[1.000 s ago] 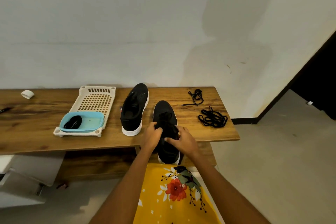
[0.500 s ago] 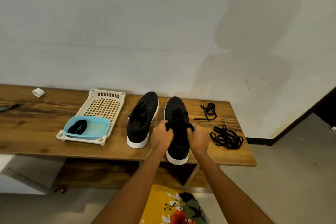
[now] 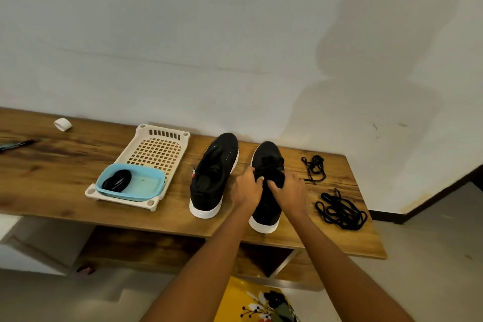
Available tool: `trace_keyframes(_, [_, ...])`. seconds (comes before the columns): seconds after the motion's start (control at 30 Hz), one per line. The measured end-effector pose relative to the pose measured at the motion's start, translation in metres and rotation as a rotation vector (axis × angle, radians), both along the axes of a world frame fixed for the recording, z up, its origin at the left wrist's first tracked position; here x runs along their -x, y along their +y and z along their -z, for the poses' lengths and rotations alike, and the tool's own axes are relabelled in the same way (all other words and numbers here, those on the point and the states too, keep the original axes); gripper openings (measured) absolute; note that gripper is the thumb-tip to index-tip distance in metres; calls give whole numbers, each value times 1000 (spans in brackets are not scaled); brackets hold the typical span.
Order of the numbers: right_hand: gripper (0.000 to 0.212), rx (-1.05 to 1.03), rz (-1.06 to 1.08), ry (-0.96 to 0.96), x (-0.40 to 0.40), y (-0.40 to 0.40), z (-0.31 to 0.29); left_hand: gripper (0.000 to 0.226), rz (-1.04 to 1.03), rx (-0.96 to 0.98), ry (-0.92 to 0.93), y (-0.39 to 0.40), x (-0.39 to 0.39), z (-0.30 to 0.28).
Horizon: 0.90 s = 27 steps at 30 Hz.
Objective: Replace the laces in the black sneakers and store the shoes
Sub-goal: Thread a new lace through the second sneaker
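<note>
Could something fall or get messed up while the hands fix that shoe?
Maybe. The right sneaker has its heel near the table edge, so a tug from the left hand or right hand might tip it off. The loose laces nearby look tangled and could knot.

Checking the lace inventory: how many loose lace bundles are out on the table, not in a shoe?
2, both right of the shoes: a small bundle toward the wall, a larger pile nearer the front edge. The black coil in the blue tub may be another; cannot tell.

Fingers (image 3: 271,185) partly hidden among the right sneaker (image 3: 266,206) laces.
</note>
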State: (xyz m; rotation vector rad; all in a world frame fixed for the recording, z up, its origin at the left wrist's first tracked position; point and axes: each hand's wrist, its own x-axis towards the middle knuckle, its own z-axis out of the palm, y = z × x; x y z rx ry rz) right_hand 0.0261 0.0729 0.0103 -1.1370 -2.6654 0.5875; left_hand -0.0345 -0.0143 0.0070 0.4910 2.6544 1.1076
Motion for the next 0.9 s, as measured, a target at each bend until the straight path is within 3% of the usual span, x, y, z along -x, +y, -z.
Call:
trace_keyframes(0.1, [34, -181, -91, 195, 10, -22, -13, 29, 13, -19, 293, -15, 0, -13])
trace_keyframes(0.17, [26, -153, -198, 290, 24, -44, -19, 29, -45, 60, 487, -32, 9, -19])
trace_keyframes(0.23, [27, 17, -214, 295, 40, -68, -19, 38, -208, 124, 401, -50, 24, -22])
trace_keyframes(0.3, [43, 233, -155, 208, 55, -87, -15, 45, -326, 122, 177, -68, 42, -18])
trace_keyframes(0.4, [56, 368, -139, 6, 72, -99, -4, 33, -270, 98, -57, -91, 59, -7])
trace_keyframes(0.7, [57, 293, -124, -34, 31, -119, 8, 52, -182, 68, -108, -128, 19, 1])
trace_keyframes(0.8, [53, 246, -152, -5, 26, -128, 2, 44, -133, 98, -77, -143, 18, 1])
trace_keyframes(0.9, [44, 65, -216, 104, 38, -139, -10, 32, -167, 81, 20, -160, 35, -8])
